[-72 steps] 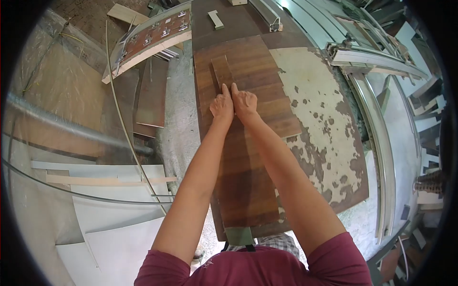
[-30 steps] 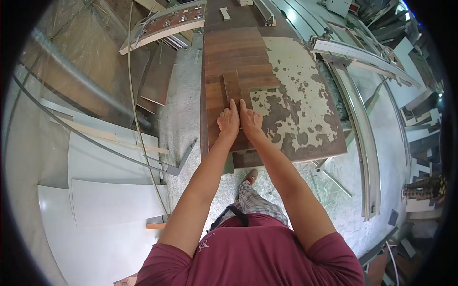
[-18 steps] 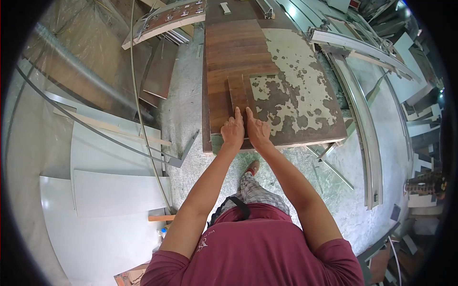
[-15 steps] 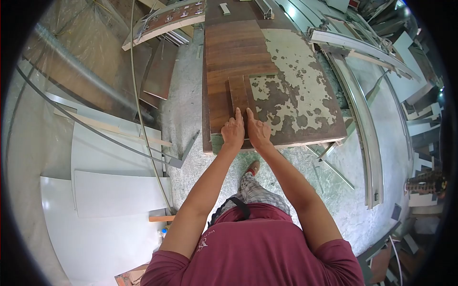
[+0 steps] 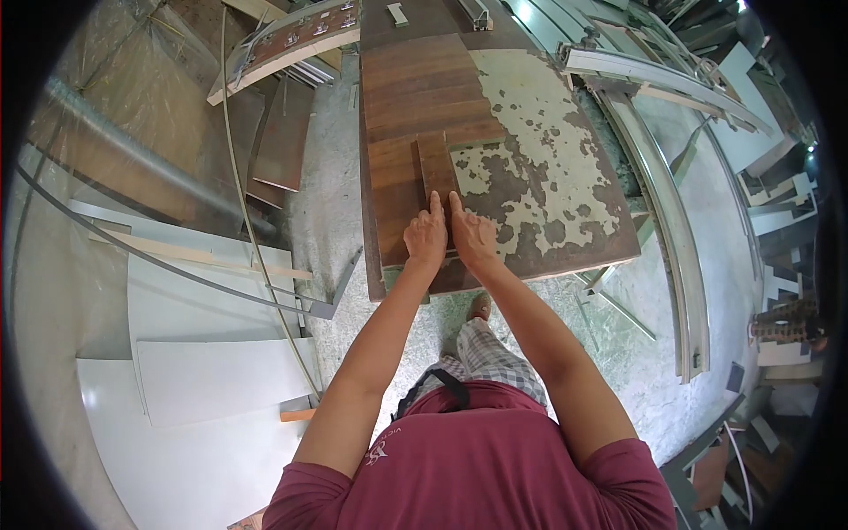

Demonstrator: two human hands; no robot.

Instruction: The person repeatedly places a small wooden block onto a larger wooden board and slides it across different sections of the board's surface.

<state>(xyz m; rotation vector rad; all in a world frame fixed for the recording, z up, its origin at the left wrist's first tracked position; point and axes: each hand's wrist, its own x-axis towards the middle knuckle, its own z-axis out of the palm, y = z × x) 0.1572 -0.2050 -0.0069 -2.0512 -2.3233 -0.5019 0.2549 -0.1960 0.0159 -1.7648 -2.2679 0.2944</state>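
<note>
My left hand (image 5: 427,234) and my right hand (image 5: 474,237) are side by side on the near end of a dark brown wooden plank (image 5: 435,163). Both index fingers stretch forward along it, while the other fingers curl at its sides, partly hidden. The plank lies flat, lengthwise, over reddish-brown flooring strips (image 5: 420,84) that cover the left of a worktable. To its right the table's surface (image 5: 539,177) is dark brown with patchy cream residue. A pale-edged step borders this area near the plank's far end.
A small pale block (image 5: 397,14) and a metal profile (image 5: 475,13) lie at the table's far end. Long aluminium profiles (image 5: 658,230) run along the right. White panels (image 5: 212,380) lean at left, beside a thin rod (image 5: 237,168) and a curved dark strip (image 5: 168,267).
My hands and the plank have shifted slightly away from me over the strips. My foot has moved, and the whole view has drifted a little.
</note>
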